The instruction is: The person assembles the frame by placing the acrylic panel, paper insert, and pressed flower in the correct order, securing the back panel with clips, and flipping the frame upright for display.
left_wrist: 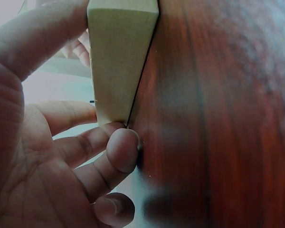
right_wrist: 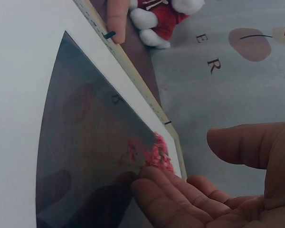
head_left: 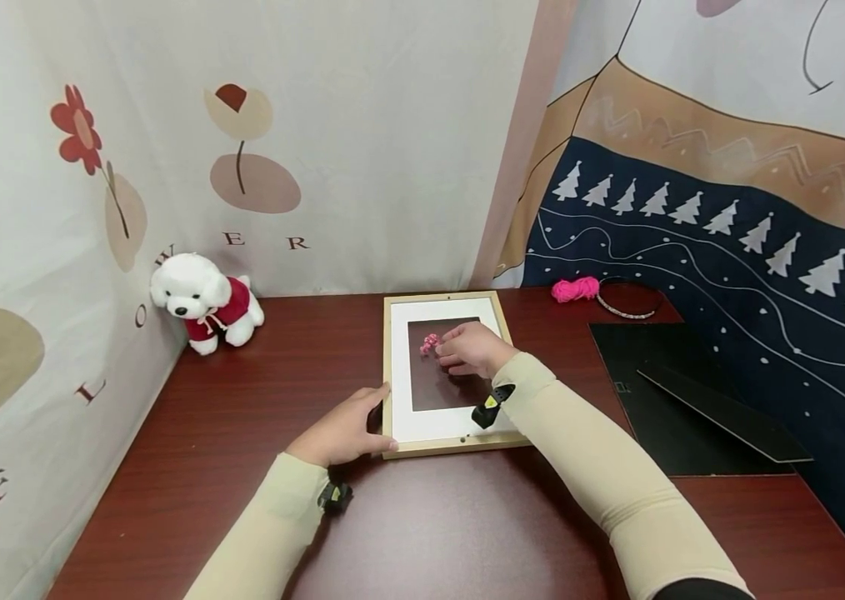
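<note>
A shallow light-wood picture frame (head_left: 439, 450) lies on the table, with a white mat (head_left: 401, 417) around a dark glossy panel (head_left: 433, 390). A small, ragged pink sprig (head_left: 429, 342) is on the panel, which reflects it. My left hand (head_left: 343, 427) holds the frame at its near left corner, thumb at the corner and fingers along the side (left_wrist: 116, 61). Above the panel, my right hand (head_left: 472, 348) has its fingertips at the pink sprig (right_wrist: 157, 154). The thumb of that hand stands apart from the fingers in the right wrist view.
A white plush dog (head_left: 201, 300) in red sits at the back left. Toward the back right lie a pink yarn bundle (head_left: 575, 289) and a thin hoop (head_left: 627, 313). A black backing board (head_left: 662, 400) with its stand flap (head_left: 722, 412) raised lies right of the frame. Printed curtains border the table.
</note>
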A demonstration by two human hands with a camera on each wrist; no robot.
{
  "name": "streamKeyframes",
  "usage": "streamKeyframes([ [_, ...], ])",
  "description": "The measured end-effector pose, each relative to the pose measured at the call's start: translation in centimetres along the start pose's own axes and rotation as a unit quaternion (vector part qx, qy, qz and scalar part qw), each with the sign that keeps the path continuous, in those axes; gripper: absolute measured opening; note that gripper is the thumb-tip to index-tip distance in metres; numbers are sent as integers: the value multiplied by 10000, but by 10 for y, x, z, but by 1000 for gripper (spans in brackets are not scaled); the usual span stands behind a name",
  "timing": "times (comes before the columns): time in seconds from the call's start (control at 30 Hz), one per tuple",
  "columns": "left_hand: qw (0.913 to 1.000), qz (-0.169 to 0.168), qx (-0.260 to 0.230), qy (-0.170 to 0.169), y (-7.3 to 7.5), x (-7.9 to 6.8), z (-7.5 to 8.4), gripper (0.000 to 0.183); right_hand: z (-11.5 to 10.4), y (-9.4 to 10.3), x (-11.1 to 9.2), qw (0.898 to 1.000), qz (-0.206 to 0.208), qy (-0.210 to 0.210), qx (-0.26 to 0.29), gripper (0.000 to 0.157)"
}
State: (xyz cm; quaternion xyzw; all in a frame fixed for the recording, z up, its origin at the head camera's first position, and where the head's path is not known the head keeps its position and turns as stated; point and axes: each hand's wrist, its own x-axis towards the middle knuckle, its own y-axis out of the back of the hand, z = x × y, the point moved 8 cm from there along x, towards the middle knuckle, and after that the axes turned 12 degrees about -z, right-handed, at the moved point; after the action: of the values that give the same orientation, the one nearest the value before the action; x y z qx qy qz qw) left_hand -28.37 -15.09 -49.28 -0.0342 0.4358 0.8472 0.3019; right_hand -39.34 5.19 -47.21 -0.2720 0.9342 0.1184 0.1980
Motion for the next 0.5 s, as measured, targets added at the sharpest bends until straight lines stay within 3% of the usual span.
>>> streamKeyframes([
  [0.13, 10000, -6, -4, 14, -1, 1, 1, 103, -1, 12, -12, 9995, 60, 40, -299, 47],
  [0.27, 10000, -35, -6, 33, -1, 1, 2, 103, -2, 35, -32, 9962, 429, 170, -742, 49],
  [0.5, 10000, -24, -33, 42, 0, 0, 2, 103, 9, 89, -78, 9768, 1308, 432, -1640, 53],
])
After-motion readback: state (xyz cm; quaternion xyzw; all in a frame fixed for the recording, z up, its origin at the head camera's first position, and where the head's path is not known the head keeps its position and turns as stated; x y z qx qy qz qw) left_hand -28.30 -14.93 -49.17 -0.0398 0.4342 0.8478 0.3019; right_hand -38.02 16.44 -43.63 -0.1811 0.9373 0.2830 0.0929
